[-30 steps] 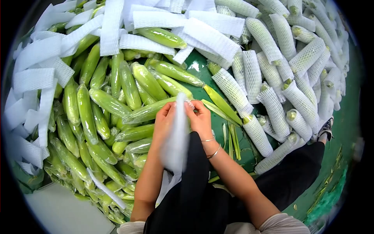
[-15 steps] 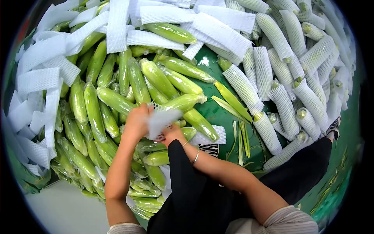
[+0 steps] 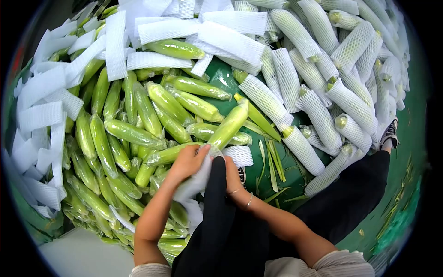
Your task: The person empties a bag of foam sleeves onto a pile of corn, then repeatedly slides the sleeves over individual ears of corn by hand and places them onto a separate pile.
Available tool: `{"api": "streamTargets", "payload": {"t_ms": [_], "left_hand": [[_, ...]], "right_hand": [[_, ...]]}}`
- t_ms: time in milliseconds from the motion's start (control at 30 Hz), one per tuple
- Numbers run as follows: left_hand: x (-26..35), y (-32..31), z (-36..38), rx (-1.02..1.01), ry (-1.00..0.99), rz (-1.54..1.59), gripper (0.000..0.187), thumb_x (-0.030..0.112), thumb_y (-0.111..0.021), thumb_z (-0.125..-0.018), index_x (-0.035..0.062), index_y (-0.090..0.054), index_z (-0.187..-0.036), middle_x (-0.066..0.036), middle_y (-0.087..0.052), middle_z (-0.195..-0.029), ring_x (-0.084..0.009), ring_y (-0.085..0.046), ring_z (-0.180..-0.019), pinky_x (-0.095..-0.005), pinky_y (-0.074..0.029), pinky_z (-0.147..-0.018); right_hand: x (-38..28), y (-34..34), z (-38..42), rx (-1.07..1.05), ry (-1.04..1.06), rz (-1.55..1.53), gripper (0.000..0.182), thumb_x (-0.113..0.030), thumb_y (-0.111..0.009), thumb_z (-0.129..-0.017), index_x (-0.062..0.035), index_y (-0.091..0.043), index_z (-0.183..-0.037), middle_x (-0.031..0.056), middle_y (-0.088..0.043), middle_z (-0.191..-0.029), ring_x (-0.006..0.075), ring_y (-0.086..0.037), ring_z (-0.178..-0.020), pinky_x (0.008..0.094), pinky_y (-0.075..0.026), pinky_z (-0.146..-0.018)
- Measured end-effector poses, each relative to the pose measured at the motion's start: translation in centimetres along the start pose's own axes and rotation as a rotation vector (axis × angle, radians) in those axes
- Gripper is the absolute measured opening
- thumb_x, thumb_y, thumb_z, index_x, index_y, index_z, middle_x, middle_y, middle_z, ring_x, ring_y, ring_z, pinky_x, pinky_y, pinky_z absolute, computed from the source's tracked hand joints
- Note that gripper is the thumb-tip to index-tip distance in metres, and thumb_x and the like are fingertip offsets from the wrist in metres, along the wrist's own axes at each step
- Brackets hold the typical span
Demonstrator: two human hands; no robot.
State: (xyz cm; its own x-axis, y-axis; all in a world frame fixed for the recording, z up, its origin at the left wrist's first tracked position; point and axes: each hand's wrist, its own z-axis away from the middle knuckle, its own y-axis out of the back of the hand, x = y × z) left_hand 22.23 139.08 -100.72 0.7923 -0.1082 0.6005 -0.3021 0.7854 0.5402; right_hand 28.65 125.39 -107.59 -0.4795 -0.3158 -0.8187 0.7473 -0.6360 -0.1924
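An ear of corn in green husk and clear film stands tilted up and to the right between my hands. Its lower end meets a white foam net sleeve; how far inside it sits is hidden. My left hand is closed around the sleeve's upper edge at the corn's base. On the other side, my right hand pinches the same edge, its fingers partly covered by my black-clad knee. Film-wrapped corn ears lie heaped beside my left hand.
Sleeved corn ears are piled at the right. Flat white foam sleeves cover the heap's left and far sides. Loose husk leaves lie on the green sheet. A shoe rests at the right.
The foam sleeve, blurred between my hands before, now meets the base of the corn ear. That ear has tipped from lying flatter to steeper. The whole view has shifted, moving the piles leftward.
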Motion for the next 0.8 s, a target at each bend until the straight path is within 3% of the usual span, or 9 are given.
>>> {"api": "streamTargets", "payload": {"t_ms": [100, 167, 233, 300, 333, 367, 433, 533, 800], "left_hand": [[2.7, -2.3, 0.6, -0.174, 0.069, 0.223, 0.047, 0.039, -0.053, -0.092, -0.006, -0.061, -0.082, -0.002, -0.053, -0.062, -0.0091, -0.045, -0.057, -0.0275, -0.038, -0.052], [4.4, -3.9, 1.1, -0.127, 0.103, 0.31, 0.051, 0.04, -0.052, -0.091, -0.0088, -0.061, -0.084, -0.009, -0.06, -0.065, -0.0148, -0.053, -0.059, -0.032, -0.043, -0.056], [7.4, -3.6, 2.0, -0.2, 0.317, 0.739, 0.05, 0.042, -0.052, -0.091, -0.0073, -0.062, -0.084, -0.008, -0.059, -0.065, -0.0137, -0.053, -0.061, -0.0303, -0.043, -0.056], [7.3, -3.5, 0.8, -0.153, -0.074, 0.281, 0.05, 0.043, -0.052, -0.091, -0.0054, -0.063, -0.084, -0.005, -0.06, -0.067, -0.0117, -0.053, -0.061, -0.0295, -0.042, -0.054], [6.6, -4.3, -0.2, -0.193, 0.092, 0.9, 0.049, 0.043, -0.052, -0.091, -0.0039, -0.064, -0.082, -0.004, -0.06, -0.068, -0.01, -0.053, -0.061, -0.0288, -0.042, -0.054], [6.8, -4.9, -1.7, -0.171, 0.159, 1.225, 0.044, 0.038, -0.053, -0.091, -0.0033, -0.064, -0.082, -0.005, -0.062, -0.072, -0.0112, -0.055, -0.061, -0.0283, -0.043, -0.055], [13.1, -1.3, -2.6, 0.053, 0.004, 0.981, 0.033, 0.027, -0.055, -0.089, -0.0038, -0.064, -0.084, -0.006, -0.063, -0.074, -0.0133, -0.058, -0.062, -0.0274, -0.045, -0.055], [12.2, -1.3, -8.5, 0.149, -0.021, 1.233, 0.021, 0.014, -0.055, -0.085, -0.0046, -0.064, -0.083, -0.008, -0.064, -0.074, -0.0159, -0.061, -0.062, -0.0293, -0.047, -0.056], [11.8, -3.8, -11.9, -0.067, 0.009, 1.0, 0.02, 0.015, -0.065, -0.081, -0.0044, -0.064, -0.077, -0.005, -0.063, -0.067, -0.0124, -0.057, -0.053, -0.0247, -0.045, -0.051]], "right_hand": [[7.2, 2.6, -0.7, 0.144, 0.056, -0.285, 0.02, -0.018, -0.058, -0.089, 0.0018, -0.054, -0.091, 0.0142, -0.062, -0.082, 0.0194, -0.058, -0.074, 0.0329, -0.047, -0.067], [-7.5, 4.5, 3.6, 0.177, 0.268, 0.406, 0.021, -0.019, -0.059, -0.088, 0.0007, -0.054, -0.089, 0.0114, -0.061, -0.075, 0.0167, -0.057, -0.067, 0.0302, -0.046, -0.062], [-11.3, 4.9, 3.6, 0.242, 0.117, 0.126, 0.023, -0.021, -0.061, -0.087, -0.0002, -0.052, -0.087, 0.0107, -0.059, -0.068, 0.0167, -0.055, -0.06, 0.029, -0.044, -0.057], [-13.9, 6.4, 2.0, 0.223, 0.344, 0.334, 0.023, -0.02, -0.063, -0.085, 0.0, -0.051, -0.085, 0.0112, -0.056, -0.065, 0.0145, -0.052, -0.057, 0.0294, -0.043, -0.053], [-16.3, 6.4, 1.1, 0.157, 0.36, 0.25, 0.016, -0.015, -0.062, -0.085, -0.0003, -0.055, -0.083, -0.0003, -0.056, -0.072, 0.0059, -0.048, -0.065, 0.0225, -0.04, -0.058], [-16.6, 6.5, -1.3, 0.144, 0.371, 0.223, 0.021, -0.018, -0.061, -0.084, 0.001, -0.054, -0.081, 0.007, -0.055, -0.067, 0.0119, -0.048, -0.06, 0.028, -0.041, -0.056], [-17.2, 6.8, -5.9, 0.164, 0.336, 0.239, 0.025, -0.021, -0.06, -0.082, 0.0037, -0.054, -0.078, 0.0137, -0.053, -0.061, 0.0167, -0.048, -0.056, 0.034, -0.04, -0.055], [-15.2, 7.7, -12.0, 0.233, 0.339, 0.201, 0.024, -0.019, -0.061, -0.079, 0.0046, -0.054, -0.076, 0.0118, -0.052, -0.059, 0.0144, -0.046, -0.054, 0.0334, -0.039, -0.053], [-15.2, 11.4, -11.0, 0.178, 0.218, 0.106, 0.02, -0.016, -0.06, -0.084, 0.0018, -0.057, -0.075, 0.0022, -0.057, -0.066, 0.0064, -0.048, -0.059, 0.0241, -0.038, -0.053]]}}
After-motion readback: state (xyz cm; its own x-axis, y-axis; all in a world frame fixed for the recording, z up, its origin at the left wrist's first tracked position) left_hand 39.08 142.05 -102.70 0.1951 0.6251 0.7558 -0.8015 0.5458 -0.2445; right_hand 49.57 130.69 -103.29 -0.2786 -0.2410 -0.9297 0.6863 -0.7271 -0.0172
